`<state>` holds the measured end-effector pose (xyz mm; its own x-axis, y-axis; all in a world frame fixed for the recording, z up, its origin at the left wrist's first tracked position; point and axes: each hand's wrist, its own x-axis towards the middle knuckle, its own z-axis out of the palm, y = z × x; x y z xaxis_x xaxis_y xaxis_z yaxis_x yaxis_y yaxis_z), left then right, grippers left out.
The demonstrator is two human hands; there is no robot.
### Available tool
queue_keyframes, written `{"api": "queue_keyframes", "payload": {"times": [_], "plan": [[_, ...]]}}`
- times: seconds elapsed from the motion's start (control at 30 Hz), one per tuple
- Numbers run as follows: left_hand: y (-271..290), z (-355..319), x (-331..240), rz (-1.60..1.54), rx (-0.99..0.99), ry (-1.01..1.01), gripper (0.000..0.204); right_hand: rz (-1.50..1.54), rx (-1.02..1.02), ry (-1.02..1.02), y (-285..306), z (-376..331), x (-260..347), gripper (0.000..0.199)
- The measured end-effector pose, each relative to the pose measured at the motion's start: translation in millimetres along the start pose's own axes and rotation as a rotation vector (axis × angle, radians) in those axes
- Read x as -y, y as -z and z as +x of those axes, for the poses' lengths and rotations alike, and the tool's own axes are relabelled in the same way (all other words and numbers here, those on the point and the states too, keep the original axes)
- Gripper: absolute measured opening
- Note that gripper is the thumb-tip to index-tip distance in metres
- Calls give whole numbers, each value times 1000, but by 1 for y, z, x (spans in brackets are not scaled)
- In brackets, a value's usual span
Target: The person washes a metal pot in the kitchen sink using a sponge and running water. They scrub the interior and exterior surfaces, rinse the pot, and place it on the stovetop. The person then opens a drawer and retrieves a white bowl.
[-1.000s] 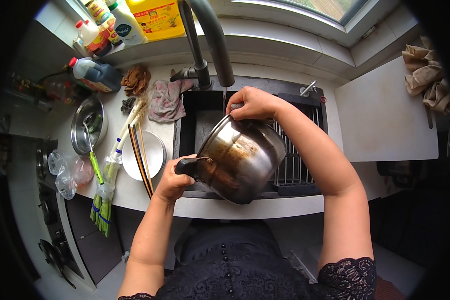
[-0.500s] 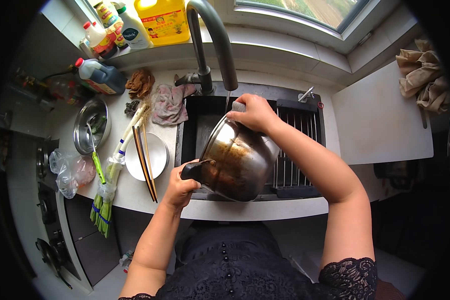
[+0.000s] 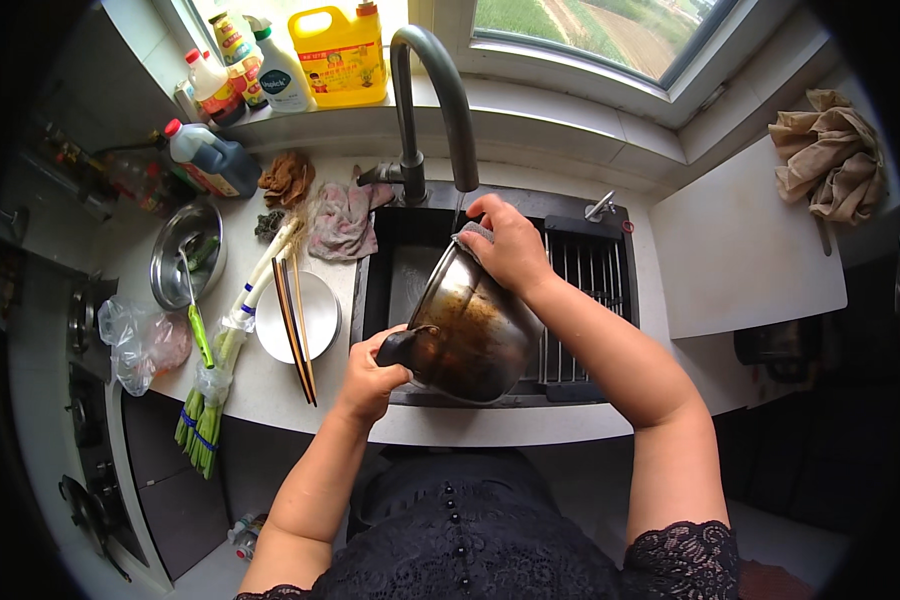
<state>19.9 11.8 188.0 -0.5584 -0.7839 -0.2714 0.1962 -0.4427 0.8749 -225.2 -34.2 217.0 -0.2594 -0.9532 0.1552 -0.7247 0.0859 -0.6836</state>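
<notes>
A stained steel pot is tipped on its side over the dark sink, its mouth facing the far left and its browned outside toward me. My left hand is closed around its black handle. At the pot's far rim, my right hand presses a grey scrubbing pad, with some fingers bent over it. Just beyond that hand, a thin stream of water runs from the grey faucet. The inside of the pot is mostly hidden from view.
A slatted drying rack spans the sink's right part, beside a white board. On the left counter are a white plate with chopsticks, leeks, a steel bowl and a pink rag. Bottles and a yellow jug line the sill.
The right hand's fingers have lifted and shifted slightly at the rim, showing more of the pad. The pot has turned a little in the left hand's grip, and the whole view has shifted slightly.
</notes>
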Motion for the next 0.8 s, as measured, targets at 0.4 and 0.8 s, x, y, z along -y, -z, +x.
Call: {"api": "queue_keyframes", "payload": {"times": [0.4,0.8], "plan": [[-7,-5,3,6,-1,-20,53,-49,-9,-51,3,1,4,15],[-1,10,9,-25,26,-13,52,-72,61,-269,-4,22,-2,12]]}}
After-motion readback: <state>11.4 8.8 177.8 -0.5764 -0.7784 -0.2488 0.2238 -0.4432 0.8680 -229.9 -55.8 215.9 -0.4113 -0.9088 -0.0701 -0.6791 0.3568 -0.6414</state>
